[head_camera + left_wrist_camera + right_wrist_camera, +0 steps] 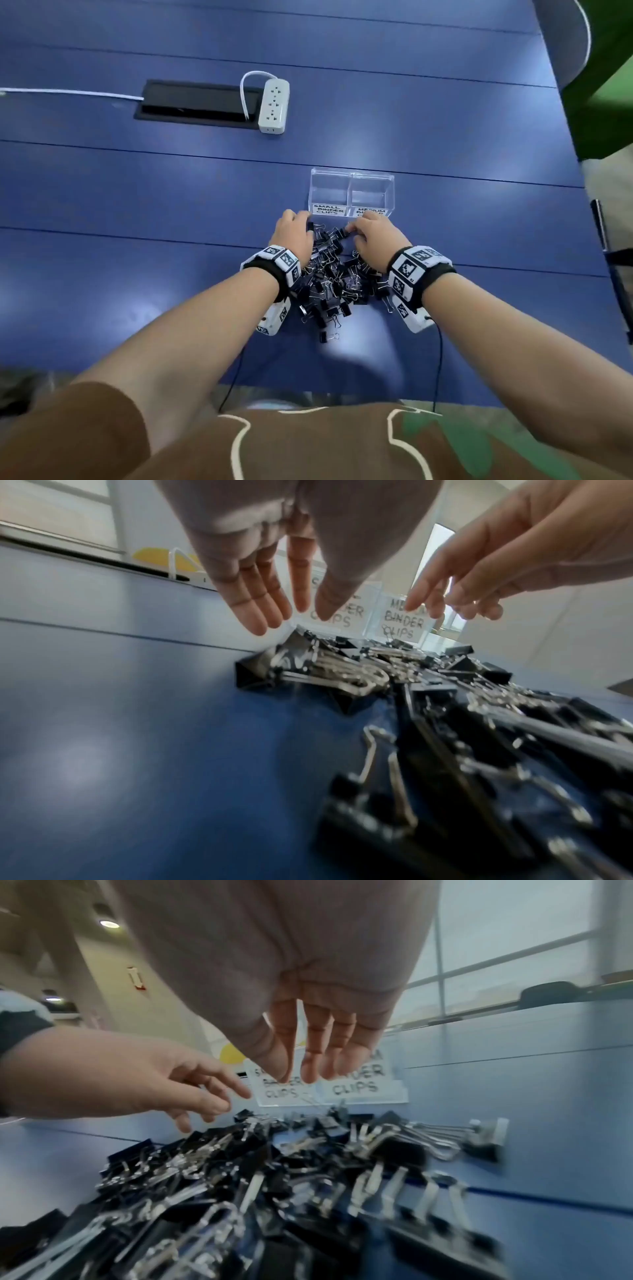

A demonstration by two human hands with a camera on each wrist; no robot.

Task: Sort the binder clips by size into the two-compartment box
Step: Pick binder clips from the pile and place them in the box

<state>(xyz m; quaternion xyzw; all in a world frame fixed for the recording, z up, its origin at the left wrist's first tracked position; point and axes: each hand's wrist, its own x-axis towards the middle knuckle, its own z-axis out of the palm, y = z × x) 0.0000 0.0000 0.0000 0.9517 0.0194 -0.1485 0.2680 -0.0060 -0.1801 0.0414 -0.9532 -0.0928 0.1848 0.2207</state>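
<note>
A pile of black binder clips (332,277) with silver handles lies on the blue table, between my wrists. Just beyond it stands a clear two-compartment box (352,192); its left label reads small binder clips, its right one medium binder clips. Both compartments look empty. My left hand (294,230) hovers over the pile's far left edge, fingers straight and hanging down (270,607), holding nothing. My right hand (371,230) hovers over the far right edge, fingers extended downward (308,1066), also holding nothing. The clips (445,696) (274,1164) fill the lower part of both wrist views.
A white power strip (273,106) and a black cable hatch (198,104) lie at the back left of the table. A grey chair back (565,37) stands at the far right. The table's right edge (589,192) runs close to the box.
</note>
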